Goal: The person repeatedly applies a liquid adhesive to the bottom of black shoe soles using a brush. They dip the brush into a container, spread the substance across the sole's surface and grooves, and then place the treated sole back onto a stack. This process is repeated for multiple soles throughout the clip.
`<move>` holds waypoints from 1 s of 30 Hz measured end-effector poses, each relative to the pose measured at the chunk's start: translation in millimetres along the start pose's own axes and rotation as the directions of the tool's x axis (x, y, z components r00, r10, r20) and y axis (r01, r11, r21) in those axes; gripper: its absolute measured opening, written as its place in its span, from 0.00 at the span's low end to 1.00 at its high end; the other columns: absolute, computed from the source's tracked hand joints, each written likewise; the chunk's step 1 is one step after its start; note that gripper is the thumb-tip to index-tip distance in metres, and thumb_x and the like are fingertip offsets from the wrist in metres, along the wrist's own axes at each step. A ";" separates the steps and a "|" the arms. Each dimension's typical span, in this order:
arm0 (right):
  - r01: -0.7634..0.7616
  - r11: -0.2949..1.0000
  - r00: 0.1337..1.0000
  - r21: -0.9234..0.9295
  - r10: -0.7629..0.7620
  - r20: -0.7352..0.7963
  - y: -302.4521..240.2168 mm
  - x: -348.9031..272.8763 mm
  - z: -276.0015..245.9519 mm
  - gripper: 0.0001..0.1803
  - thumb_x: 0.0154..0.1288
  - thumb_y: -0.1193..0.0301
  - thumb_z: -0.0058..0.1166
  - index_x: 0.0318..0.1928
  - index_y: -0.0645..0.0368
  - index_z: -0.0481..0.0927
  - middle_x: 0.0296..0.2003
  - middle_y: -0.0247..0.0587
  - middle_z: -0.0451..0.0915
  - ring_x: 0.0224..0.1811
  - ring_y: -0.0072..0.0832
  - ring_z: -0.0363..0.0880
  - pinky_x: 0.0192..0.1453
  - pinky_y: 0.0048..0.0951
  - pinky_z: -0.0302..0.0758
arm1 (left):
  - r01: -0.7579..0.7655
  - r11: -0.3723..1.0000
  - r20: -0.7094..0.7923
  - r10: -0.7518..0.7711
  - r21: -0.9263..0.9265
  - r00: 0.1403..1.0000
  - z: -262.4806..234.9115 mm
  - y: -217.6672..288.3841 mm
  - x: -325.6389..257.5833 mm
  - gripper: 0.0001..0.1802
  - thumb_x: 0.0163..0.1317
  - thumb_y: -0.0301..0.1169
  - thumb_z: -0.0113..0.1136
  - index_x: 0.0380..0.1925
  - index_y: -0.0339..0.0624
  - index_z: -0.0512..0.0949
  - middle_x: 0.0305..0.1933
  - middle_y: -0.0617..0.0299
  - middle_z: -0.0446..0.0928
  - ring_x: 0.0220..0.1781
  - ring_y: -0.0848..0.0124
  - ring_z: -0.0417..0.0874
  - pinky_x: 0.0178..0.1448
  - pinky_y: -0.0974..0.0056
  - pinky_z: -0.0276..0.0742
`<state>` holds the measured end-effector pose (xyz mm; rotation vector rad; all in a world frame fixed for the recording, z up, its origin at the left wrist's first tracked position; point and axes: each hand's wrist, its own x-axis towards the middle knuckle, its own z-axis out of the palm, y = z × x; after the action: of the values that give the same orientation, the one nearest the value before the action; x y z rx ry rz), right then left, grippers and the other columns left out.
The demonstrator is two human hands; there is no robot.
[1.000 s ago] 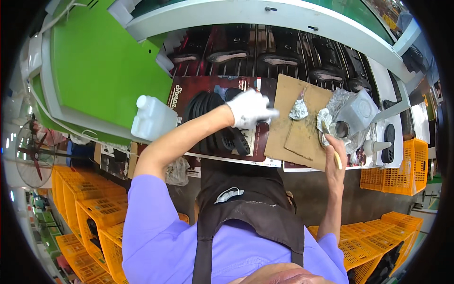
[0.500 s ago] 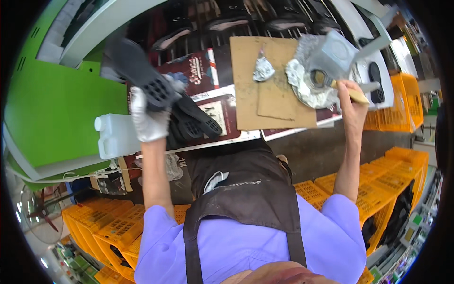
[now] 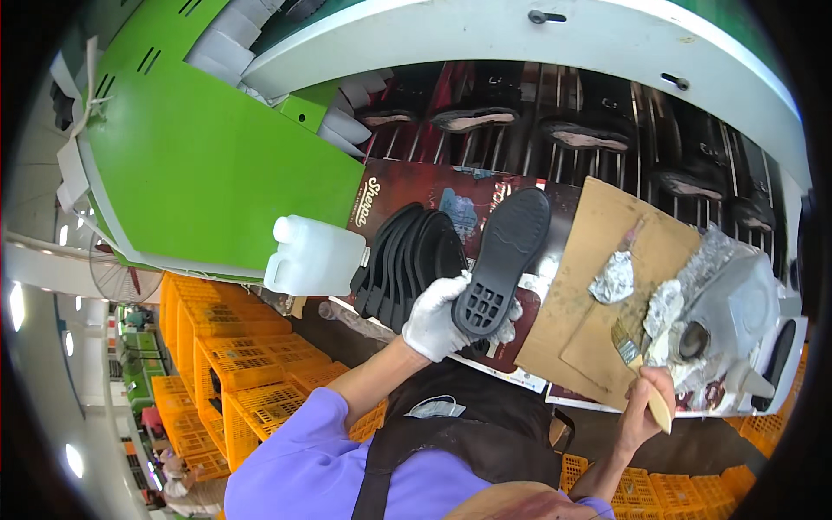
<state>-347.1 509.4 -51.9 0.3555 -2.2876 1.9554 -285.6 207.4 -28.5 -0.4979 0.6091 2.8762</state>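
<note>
A black shoe sole is held up in the left hand, which is covered by a white glove. The sole is clasped across its heel end: the glove is wrapped round one edge, and its fingertips are seen at the other (the fingers between are hidden beneath). The toe end is pointed away from the body and slightly to the right, and the gridded hollows of the heel are turned toward the camera. In the bare right hand, a flat brush is gripped, the fingers closed around its pale handle. Its bristles are aimed away from the body, over a brown cardboard sheet; whether they touch it cannot be told.

On the cardboard, a foil-wrapped bundle is set. To its right, crumpled foil is seen beside a translucent container. To the left of the held sole, a row of black soles is propped on a dark red printed sheet, with a white jug just left of them. Black shoes are lined up at the back, and orange crates are stacked at lower left.
</note>
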 end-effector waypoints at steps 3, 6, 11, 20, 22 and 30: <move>-0.023 0.999 0.999 -0.023 0.024 0.047 6.1 0.3 -0.6 0.11 0.58 0.69 0.55 0.33 0.67 0.75 0.24 0.40 0.71 0.25 0.25 0.65 0.29 0.24 0.60 | -0.002 0.999 -0.044 0.000 -0.039 0.999 1.3 -5.0 7.7 0.30 0.60 0.43 0.43 0.56 0.30 0.62 0.51 0.36 0.70 0.42 0.46 0.79 0.40 0.51 0.78; -0.027 0.999 0.999 -0.025 0.028 0.038 11.1 3.5 1.5 0.10 0.57 0.70 0.54 0.33 0.67 0.75 0.24 0.41 0.71 0.25 0.25 0.65 0.30 0.23 0.60 | 0.002 0.987 0.080 0.011 -0.163 0.997 -8.2 -4.7 9.7 0.31 0.56 0.40 0.47 0.57 0.30 0.64 0.54 0.38 0.70 0.51 0.48 0.76 0.53 0.48 0.73; -0.045 0.998 0.998 -0.041 0.047 0.038 15.0 2.3 -1.3 0.08 0.57 0.74 0.53 0.33 0.67 0.75 0.26 0.41 0.72 0.27 0.25 0.66 0.32 0.24 0.63 | -0.025 0.990 0.163 0.048 -0.140 0.985 2.0 -5.3 8.1 0.29 0.54 0.39 0.48 0.53 0.30 0.68 0.52 0.40 0.72 0.49 0.50 0.77 0.53 0.48 0.72; -0.046 0.979 0.990 -0.197 0.019 -0.138 -21.3 18.6 -52.3 0.04 0.59 0.80 0.53 0.34 0.67 0.78 0.31 0.35 0.77 0.31 0.17 0.71 0.37 0.19 0.69 | -0.104 0.993 0.106 0.109 -0.051 0.988 19.6 -24.2 -2.2 0.43 0.60 0.64 0.33 0.57 0.34 0.63 0.47 0.43 0.72 0.41 0.53 0.79 0.45 0.53 0.78; -0.121 0.959 0.981 -0.255 0.076 -0.179 -28.9 27.2 -67.0 0.05 0.60 0.76 0.55 0.35 0.66 0.78 0.28 0.30 0.77 0.31 0.14 0.70 0.36 0.16 0.67 | -0.195 0.980 0.213 0.183 0.037 0.960 17.6 -32.4 -7.7 0.42 0.59 0.63 0.40 0.59 0.36 0.60 0.52 0.45 0.69 0.47 0.53 0.76 0.48 0.53 0.77; 0.054 0.773 0.996 -0.632 -0.089 -0.025 -20.4 52.2 -69.2 0.09 0.58 0.68 0.57 0.31 0.62 0.79 0.18 0.43 0.75 0.18 0.26 0.73 0.26 0.26 0.69 | -0.190 0.966 0.212 0.151 0.178 0.965 10.0 -56.2 -6.9 0.37 0.51 0.32 0.65 0.61 0.42 0.59 0.60 0.52 0.66 0.63 0.59 0.67 0.66 0.52 0.61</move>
<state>-397.1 569.2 -8.8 0.2983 -2.6615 1.0277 -269.6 261.8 -38.0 -0.1342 0.9306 2.9302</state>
